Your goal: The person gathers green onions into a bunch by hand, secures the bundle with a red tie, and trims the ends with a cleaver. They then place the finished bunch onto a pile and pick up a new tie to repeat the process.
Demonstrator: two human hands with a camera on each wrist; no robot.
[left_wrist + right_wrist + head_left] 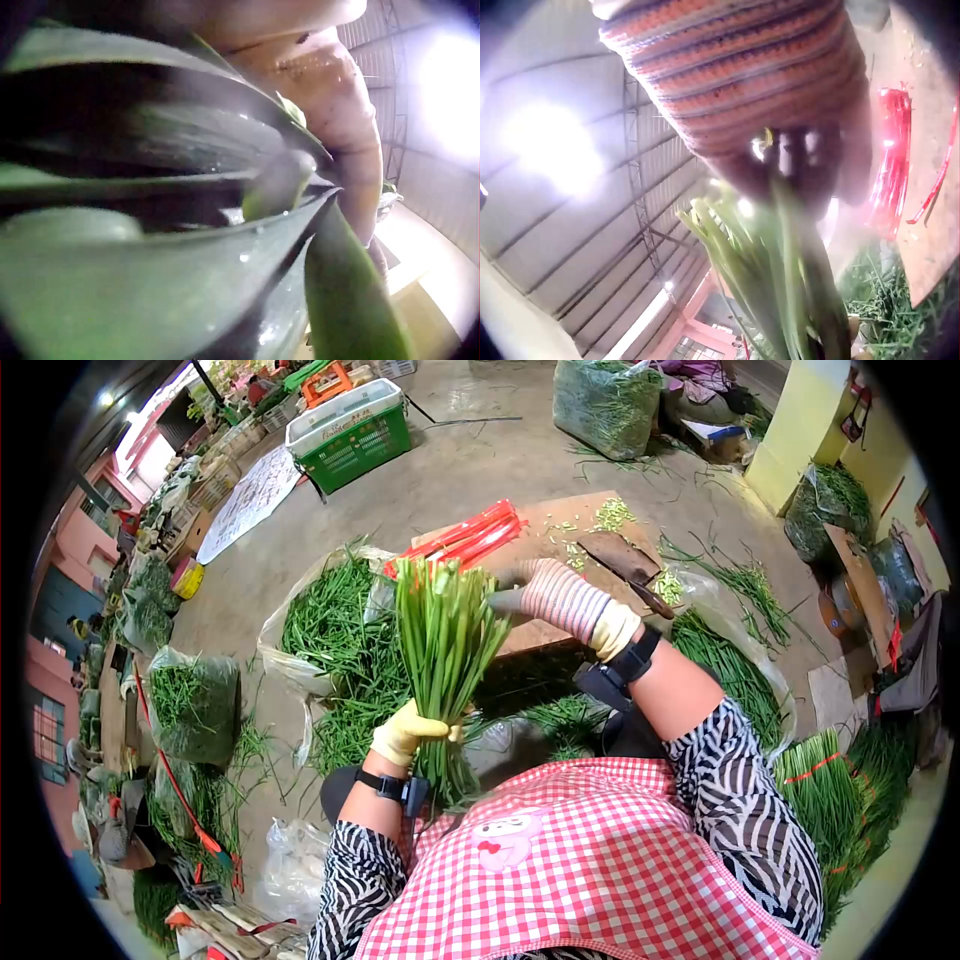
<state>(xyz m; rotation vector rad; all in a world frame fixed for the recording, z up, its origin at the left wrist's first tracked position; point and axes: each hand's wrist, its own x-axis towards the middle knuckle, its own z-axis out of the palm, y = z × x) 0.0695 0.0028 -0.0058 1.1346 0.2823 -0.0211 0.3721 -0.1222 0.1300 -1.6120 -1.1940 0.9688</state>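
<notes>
A thick bundle of green stalks (445, 635) stands upright in front of the body, pale cut ends at the top. The left hand (408, 734), in a yellow glove, grips it low down; leaves fill most of the left wrist view, with the gloved hand (322, 90) behind them. The right hand (565, 600), in a striped knitted glove, has its fingers at the upper right side of the bundle. In the right wrist view the striped glove (742, 82) is over the stalk tops (757, 255); whether its fingertips pinch any stalk cannot be told.
Behind the hands lies a board (545, 635) with red ties (475, 532), a dark blade (620, 557) and chopped stalk bits (613, 513). Loose greens (335, 625) lie in an open bag at left, more greens (730, 670) at right. A green crate (350, 445) stands farther back.
</notes>
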